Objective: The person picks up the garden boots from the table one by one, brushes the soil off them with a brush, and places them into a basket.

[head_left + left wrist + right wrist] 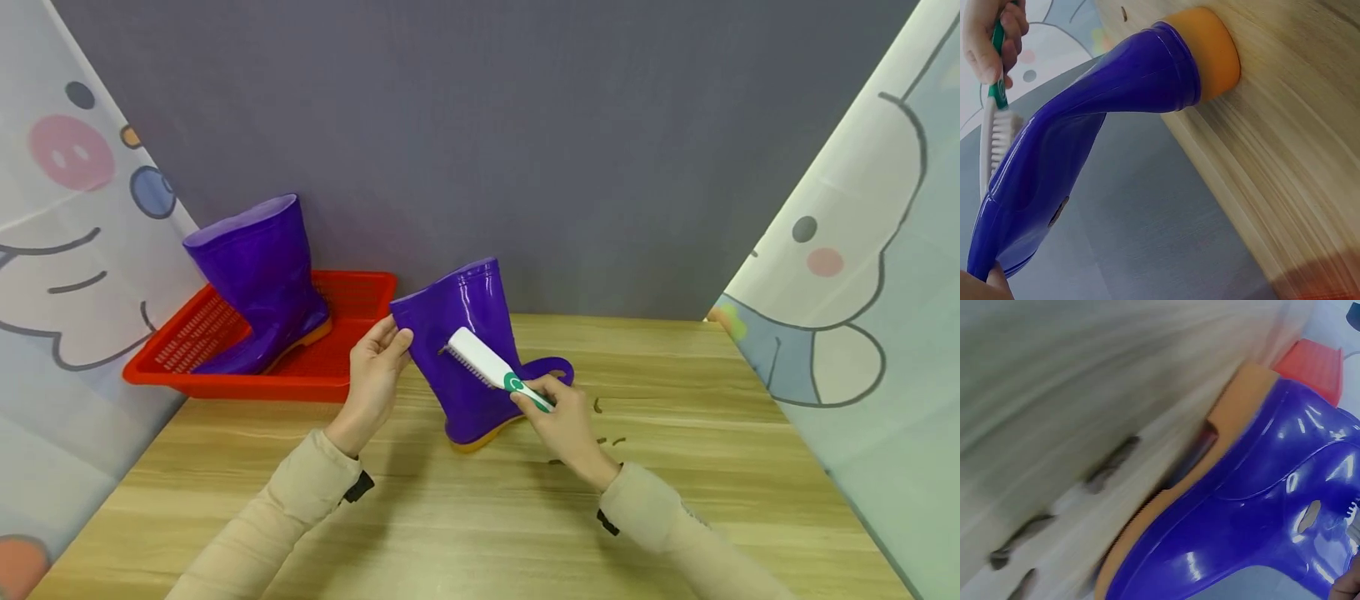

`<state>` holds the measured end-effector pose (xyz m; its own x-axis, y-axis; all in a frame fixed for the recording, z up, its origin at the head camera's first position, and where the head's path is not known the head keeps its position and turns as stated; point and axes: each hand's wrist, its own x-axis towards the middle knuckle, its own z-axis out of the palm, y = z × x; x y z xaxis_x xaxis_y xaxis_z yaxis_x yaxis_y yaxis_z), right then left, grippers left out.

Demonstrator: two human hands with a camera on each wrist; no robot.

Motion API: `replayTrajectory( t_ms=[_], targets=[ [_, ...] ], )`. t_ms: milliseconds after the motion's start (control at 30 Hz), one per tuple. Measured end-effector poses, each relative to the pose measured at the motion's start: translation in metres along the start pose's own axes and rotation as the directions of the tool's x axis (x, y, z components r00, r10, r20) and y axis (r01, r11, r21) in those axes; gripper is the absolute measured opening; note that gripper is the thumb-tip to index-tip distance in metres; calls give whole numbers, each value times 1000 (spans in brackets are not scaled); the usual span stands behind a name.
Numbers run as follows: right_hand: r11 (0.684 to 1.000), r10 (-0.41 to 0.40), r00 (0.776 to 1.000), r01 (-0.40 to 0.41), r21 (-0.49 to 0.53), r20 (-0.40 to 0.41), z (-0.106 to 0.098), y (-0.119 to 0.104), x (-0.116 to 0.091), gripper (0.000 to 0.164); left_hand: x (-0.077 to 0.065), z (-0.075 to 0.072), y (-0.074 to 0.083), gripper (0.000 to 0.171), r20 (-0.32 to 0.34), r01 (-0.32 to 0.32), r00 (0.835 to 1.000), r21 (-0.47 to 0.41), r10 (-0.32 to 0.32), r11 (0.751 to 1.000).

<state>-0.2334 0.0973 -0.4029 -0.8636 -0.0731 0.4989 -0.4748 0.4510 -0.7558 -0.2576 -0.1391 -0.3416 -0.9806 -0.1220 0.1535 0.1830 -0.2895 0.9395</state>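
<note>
A person's left hand (375,367) pinches the top rim of a purple boot (480,308) on the surface (465,517), while the right hand (564,421) grips a white-and-green brush (489,365), bristles at the boot's shaft. Left of that boot, a red basket (285,387) holds its upright mate (266,275).

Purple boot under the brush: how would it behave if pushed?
The boot probably flexes rather than breaks; its walls look rubbery. Its glossy surface may be slippery. Tall above its orange sole, it may tip if the left hand lets go.
</note>
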Motion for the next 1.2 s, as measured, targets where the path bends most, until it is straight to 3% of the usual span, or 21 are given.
replayTrajectory(
  t_ms=[267,433,633,800,933,1200],
  targets=[
    [999,32,999,-32,-2,-36,-11,7,-5,12,3,-1,-1,38,-1,-8,1000,-1,8,1000],
    [998,52,997,-49,43,-65,-11,1,-1,13,3,0,0,38,4,-12,1000,-1,12,1000],
    [994,84,996,-85,68,11,0,-14,3,17,1,2,-1,37,5,-28,1000,-17,28,999],
    [988,137,990,-140,66,43,-2,-8,-4,13,1,2,-1,38,4,-17,1000,-5,17,1000],
    [994,108,993,-109,28,38,-10,-2,-8,12,1,0,0,38,2,-18,1000,0,18,1000],
    [1000,2,999,-1,16,-54,-21,0,-4,13,2,2,-1,38,21,-12,1000,-7,13,1000]
  ],
)
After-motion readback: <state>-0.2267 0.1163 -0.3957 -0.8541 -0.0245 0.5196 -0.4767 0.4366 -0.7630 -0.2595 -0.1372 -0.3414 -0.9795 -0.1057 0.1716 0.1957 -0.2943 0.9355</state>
